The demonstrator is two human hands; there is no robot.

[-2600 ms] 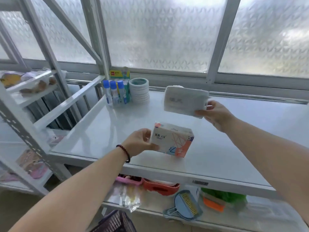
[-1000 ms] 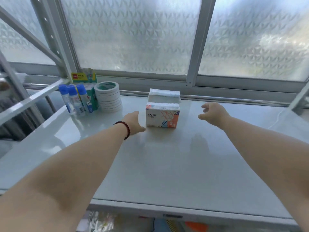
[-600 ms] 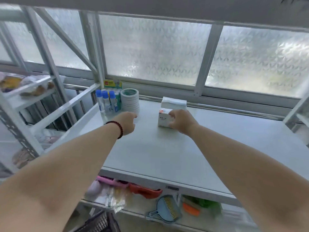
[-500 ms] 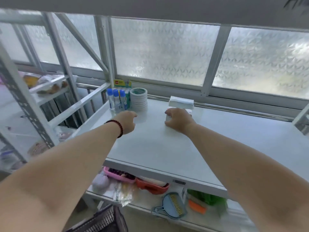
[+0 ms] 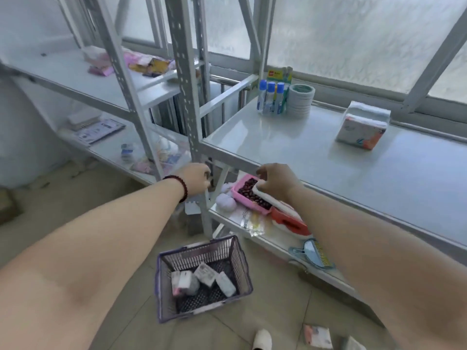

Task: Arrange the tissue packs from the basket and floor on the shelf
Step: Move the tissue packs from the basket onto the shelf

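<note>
Two tissue packs stand on the white shelf (image 5: 290, 142) near the window: a patterned orange-and-white pack (image 5: 360, 133) in front, a plain white pack (image 5: 369, 111) just behind it. A purple basket (image 5: 202, 276) sits on the floor below, holding several tissue packs (image 5: 203, 279). Two more packs (image 5: 318, 336) lie on the floor at the bottom right. My left hand (image 5: 195, 179) hangs loosely curled by the shelf's front post, holding nothing. My right hand (image 5: 276, 183) hovers under the shelf's front edge, fingers bent and empty.
Glue bottles (image 5: 270, 97) and a stack of tape rolls (image 5: 300, 99) stand at the shelf's back left. The lower shelf holds a pink tray (image 5: 250, 194), a red tray (image 5: 290, 221) and a blue dustpan (image 5: 313, 253). Another rack (image 5: 101, 79) stands to the left.
My right hand has let go of the patterned pack and both hands have pulled back off the shelf and down. My view has dropped toward the basket on the floor.
</note>
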